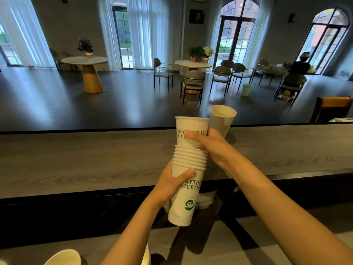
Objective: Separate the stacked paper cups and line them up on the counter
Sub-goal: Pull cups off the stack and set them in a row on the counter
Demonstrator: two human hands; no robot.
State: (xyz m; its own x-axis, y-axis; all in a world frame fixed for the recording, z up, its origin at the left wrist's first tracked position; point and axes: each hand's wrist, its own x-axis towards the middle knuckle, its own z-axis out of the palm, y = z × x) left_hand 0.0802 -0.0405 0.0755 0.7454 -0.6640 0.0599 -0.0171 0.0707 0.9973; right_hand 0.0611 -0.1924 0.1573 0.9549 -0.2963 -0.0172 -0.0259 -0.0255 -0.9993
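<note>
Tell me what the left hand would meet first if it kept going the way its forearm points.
The left hand already grips the cup stack. Pushed on, up and right, it would likely drive the stack into the right hand holding the top cup; depth is unclear.

White cups (188, 161), green lettering; grey woodgrain counter (86, 159); dark floor (76, 104).

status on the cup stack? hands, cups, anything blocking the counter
Left hand grips the cup stack. Right hand pulls the top cup, another cup behind it. Wooden counter ahead: nothing in the way.
</note>
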